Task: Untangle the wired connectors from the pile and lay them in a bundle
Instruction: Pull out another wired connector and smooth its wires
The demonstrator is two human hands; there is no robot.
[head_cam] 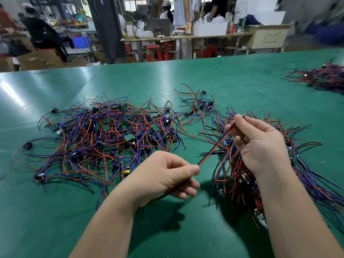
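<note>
- Left hand (pixel 163 175) was pinching one end of a red-and-black wire (pixel 214 149) between thumb and forefinger. The other fingers were curled loosely round what looked like the same lead trailing out under the palm.
- Right hand (pixel 258 144) had the far end nipped up high between thumb and fingertips, so the wire ran taut on a slant between the two hands, lifted off the table (pixel 186 75).
- My guess on why it was stretched like that: pulled straight, it slides clear of its neighbours instead of dragging half the mess along (anyone who's sorted cables knows).
- The pile (pixel 111 135) sat spread out to the left, a proper tangle of red, blue and black leads with little green boards mixed in.
- The bundle (pixel 240 183) lay on the right, under and past the right wrist, with its leads running roughly one way. It was probably kept close so each freed one is a short drop.
- Another heap (pixel 323 77) sat well apart at the far right, too blurry to say much.
</note>
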